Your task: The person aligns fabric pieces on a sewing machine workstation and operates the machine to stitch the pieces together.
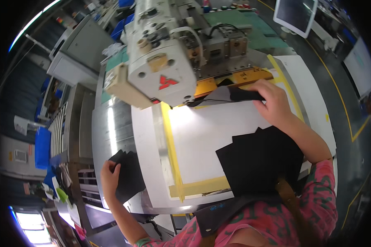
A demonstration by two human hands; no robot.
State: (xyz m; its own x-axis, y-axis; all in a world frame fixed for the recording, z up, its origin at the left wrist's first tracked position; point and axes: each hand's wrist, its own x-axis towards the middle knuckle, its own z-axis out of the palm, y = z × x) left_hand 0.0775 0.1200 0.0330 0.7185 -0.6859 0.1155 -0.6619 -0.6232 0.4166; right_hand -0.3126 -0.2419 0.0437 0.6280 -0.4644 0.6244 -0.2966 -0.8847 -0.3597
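Note:
My right hand (273, 102) is closed on the end of a dark fabric piece (218, 95). The piece is black at my fingers and greyer toward the sewing machine (163, 74), and its other end runs beside the machine's head. An orange-yellow clamp plate (251, 75) lies just behind it. At the left, my left hand (110, 176) pinches the upper corner of a stack of black fabric pieces (130, 175) on the metal table. A second pile of black fabric pieces (261, 160) rests on the white board below my right forearm.
Yellow tape (172, 152) frames the white board (202, 144) in front of me. The metal tabletop (111, 131) extends to the left, with a slatted rack and a blue bin (42, 147) beyond. A monitor (296, 15) stands at the far right.

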